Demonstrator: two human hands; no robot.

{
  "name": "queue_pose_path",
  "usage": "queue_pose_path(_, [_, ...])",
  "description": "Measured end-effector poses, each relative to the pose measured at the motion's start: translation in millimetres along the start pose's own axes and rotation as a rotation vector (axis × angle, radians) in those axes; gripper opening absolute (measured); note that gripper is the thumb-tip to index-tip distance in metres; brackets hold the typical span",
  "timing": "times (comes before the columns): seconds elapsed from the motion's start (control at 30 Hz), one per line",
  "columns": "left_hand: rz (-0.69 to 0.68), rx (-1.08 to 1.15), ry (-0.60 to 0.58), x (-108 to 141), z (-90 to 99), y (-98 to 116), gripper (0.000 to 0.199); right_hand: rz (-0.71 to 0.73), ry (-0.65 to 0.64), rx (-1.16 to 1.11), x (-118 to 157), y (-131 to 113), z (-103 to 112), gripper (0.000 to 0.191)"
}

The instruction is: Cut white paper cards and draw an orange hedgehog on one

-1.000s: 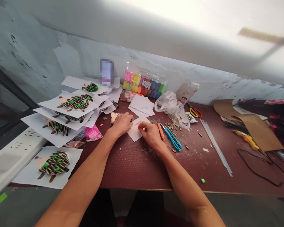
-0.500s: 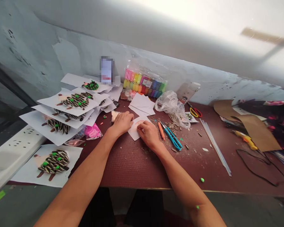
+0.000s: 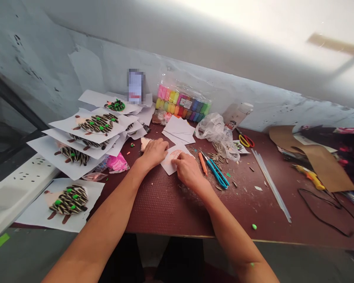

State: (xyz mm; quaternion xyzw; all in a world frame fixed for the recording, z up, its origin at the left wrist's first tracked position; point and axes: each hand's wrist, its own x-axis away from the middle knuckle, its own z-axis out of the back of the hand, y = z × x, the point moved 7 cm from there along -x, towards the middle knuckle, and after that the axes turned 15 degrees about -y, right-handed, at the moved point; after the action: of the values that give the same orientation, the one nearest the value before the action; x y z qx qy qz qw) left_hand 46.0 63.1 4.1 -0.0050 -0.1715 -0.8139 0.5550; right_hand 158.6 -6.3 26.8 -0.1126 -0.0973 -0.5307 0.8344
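My left hand lies palm down at the left edge of a small white paper sheet, its fingertips on the sheet. My right hand is curled over the sheet's lower right, with fingertips near a round orange-pink drawing. Whether those fingertips pinch anything small, I cannot tell. Just left of my left hand lies a pale lump of clay, not touching my palm.
On the maroon tabletop lie seed-covered paper collages, a clay pack, white sheets, a plastic bag, blue snips, an orange cutter, seed shells, and scissors.
The whole view has shifted slightly, so the table sits a little further right in the picture. My right fingers have moved a little on the sheet, and more of the round drawing shows.
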Motion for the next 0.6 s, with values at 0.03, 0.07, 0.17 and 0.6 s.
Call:
queue_pose_path(0.03, [0.001, 0.005, 0.006, 0.1, 0.2, 0.0, 0.021, 0.003, 0.015, -0.018, 0.7, 0.4, 1.5, 0.031])
queue_pose_path(0.07, [0.000, 0.010, 0.011, 0.4, 0.4, 0.0, 0.021, 0.007, 0.041, -0.042, 1.2, 1.2, 3.3, 0.031])
queue_pose_path(0.17, [-0.001, 0.014, 0.011, 1.1, 0.9, 1.0, 0.021, -0.001, 0.142, -0.139, 0.8, 7.1, 6.6, 0.028])
queue_pose_path(0.6, [0.001, 0.017, 0.002, 3.8, 3.3, 4.4, 0.023, 0.056, 0.268, -0.302, -8.8, 14.6, -4.4, 0.015])
